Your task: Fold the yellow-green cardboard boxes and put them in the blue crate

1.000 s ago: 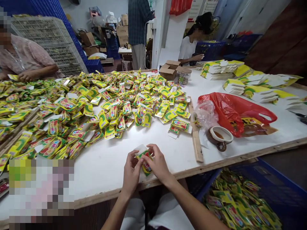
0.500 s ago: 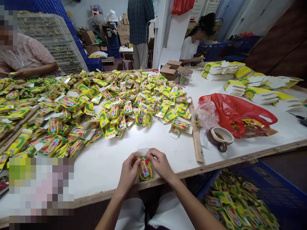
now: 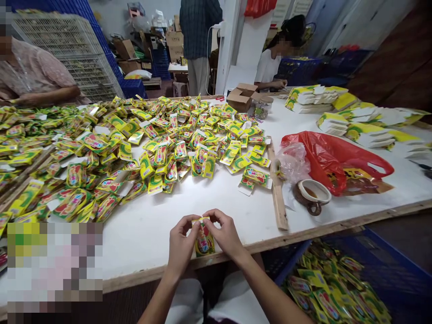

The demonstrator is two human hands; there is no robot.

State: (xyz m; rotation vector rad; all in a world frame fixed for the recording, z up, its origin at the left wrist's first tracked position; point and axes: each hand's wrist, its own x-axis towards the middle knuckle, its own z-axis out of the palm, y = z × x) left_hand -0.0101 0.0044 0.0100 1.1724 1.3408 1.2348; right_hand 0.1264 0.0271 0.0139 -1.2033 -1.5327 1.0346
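Pinching a small carton (image 3: pixel 205 243) by its far end with left hand (image 3: pixel 181 235) and right hand (image 3: pixel 225 232), equally near on either side. Lying at the table's (image 3: pixel 137 238) near edge, long axis roughly square to it. Perhaps folded where covered.

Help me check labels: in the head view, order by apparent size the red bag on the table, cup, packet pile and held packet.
1. Packet pile
2. Red bag
3. Cup and held packet: too close to rank; the packet is partly covered.
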